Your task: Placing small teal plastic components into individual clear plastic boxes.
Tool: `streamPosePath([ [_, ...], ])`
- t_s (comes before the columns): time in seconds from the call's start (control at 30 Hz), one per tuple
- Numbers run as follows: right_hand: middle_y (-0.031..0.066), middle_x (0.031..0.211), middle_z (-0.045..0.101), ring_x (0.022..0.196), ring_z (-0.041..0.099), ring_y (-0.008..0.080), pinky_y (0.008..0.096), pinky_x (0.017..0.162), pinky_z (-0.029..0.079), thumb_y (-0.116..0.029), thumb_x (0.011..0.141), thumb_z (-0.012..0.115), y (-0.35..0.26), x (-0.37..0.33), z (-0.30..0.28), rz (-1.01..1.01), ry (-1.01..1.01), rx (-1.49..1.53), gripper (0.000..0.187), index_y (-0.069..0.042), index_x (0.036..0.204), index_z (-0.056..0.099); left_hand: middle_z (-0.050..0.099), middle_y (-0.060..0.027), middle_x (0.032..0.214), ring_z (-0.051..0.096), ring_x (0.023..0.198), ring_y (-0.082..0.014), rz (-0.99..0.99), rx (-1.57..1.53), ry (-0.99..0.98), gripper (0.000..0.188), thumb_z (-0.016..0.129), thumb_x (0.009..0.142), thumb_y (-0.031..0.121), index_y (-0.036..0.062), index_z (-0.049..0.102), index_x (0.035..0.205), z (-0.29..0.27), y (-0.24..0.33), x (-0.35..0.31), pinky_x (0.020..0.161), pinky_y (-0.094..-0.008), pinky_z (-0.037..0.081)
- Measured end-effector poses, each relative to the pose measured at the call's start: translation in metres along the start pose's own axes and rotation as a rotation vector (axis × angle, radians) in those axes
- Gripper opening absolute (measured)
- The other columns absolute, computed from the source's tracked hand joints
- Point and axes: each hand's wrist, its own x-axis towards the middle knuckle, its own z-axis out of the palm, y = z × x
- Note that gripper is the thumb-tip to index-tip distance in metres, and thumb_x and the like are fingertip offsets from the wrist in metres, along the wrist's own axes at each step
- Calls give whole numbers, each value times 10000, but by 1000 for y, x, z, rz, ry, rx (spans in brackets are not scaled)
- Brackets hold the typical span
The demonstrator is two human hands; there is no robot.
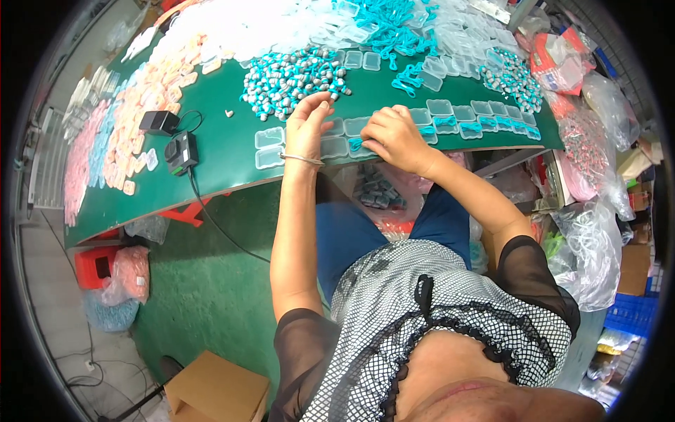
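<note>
My left hand [307,130] is over the clear plastic cases by the lower edge of a heap of small grey-and-teal plugs [281,84]. Its fingers are bent but apart, and nothing shows between them. My right hand [398,139] is curled low over the row of cases, its fingertips closed on a bit of teal cord [356,143] at one case. The open clear cases [268,156] stand in a row along the table's near edge. To the right of my right hand, several hold teal cord bundles [470,127]. My right palm is hidden.
The green table [211,148] carries teal cords [394,28], more clear cases [471,39] and orange pieces [140,112]. A black device [181,151] trails a cable over the near edge. Plastic bags [590,239] crowd the right; a cardboard box [218,387] stands on the floor.
</note>
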Motion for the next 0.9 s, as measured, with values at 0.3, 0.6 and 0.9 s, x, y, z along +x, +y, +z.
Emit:
streamPosePath([
  [0.3, 2, 852, 607, 871, 565, 187, 407, 814, 365, -146, 727, 675, 14, 4, -17, -72, 64, -92, 109, -139, 828, 635, 662, -41, 924, 597, 812, -103, 317, 341, -133, 201, 615, 836, 85, 12, 648, 1020, 19, -17, 20, 749, -262, 488],
  [0.6, 31, 975, 649, 982, 569, 258, 462, 775, 418, -114, 770, 632, 159, 22, -46, 312, -73, -396, 228, -178, 986, 666, 596, -155, 1107, 580, 1009, -344, 604, 1265, -330, 408, 640, 704, 78, 123, 622, 1109, 111, -29, 76, 884, -422, 479],
  [0.9, 58, 1087, 647, 1087, 546, 265, 523, 876, 369, -104, 820, 499, 171, 36, -45, 491, -408, -437, 324, -188, 1101, 638, 591, -179, 1103, 554, 1058, -347, 529, 1505, -454, 356, 617, 749, 137, 80, 584, 1099, 151, -63, 115, 912, -419, 464],
])
